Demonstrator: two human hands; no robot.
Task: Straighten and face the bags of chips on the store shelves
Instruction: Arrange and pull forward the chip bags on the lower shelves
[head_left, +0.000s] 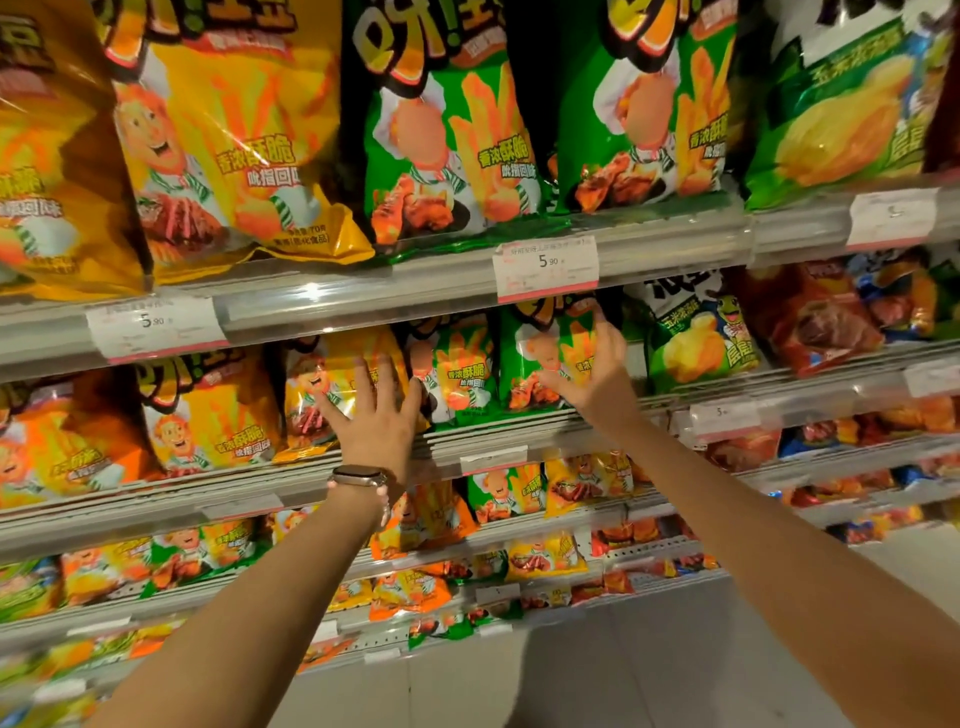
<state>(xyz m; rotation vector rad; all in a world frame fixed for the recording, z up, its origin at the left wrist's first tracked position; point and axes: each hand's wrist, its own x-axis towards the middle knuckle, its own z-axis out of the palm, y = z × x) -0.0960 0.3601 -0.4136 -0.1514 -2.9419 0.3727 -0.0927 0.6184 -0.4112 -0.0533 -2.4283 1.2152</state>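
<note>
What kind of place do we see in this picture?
Most likely a shop's snack aisle: tiered shelves packed with rows of chip bags, and price tags reading 5.90 clipped along the shelf edges.

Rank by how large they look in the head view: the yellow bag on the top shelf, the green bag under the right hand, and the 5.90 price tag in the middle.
1. Yellow bag, largest, though nearest the camera.
2. Green bag, partly covered by the right hand.
3. Price tag, smallest.
</note>
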